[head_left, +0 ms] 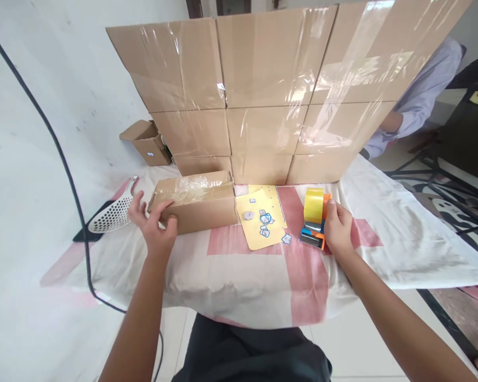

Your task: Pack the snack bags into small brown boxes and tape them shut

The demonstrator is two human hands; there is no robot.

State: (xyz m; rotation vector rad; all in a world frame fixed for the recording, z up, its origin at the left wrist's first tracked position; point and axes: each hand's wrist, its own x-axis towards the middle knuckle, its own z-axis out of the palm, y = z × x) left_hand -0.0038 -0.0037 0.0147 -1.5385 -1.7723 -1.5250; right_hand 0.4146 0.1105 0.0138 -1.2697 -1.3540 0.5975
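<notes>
A: What do we have in our hands?

B: Our left hand [153,225] grips the left end of a small box [195,204], fingers curled over its near edge, at about 10 o'clock on the table. Our right hand [338,231] clasps a tape gun [315,217] at 2 o'clock.

A: How will the box handle?

B: We judge it light and stiff, though its top is slick with clear tape; the bare cardboard ends look like the better hold.

A: And around us?

B: A white and pink cloth [263,276] covers the table, soft and wrinkled. A yellow sheet [263,217] with stickers lies between the hands. A wall of taped boxes [271,90] stands at 12 o'clock. A slotted scoop [113,212] sits at 9, and another person's sleeve [418,101] shows at 2.
</notes>
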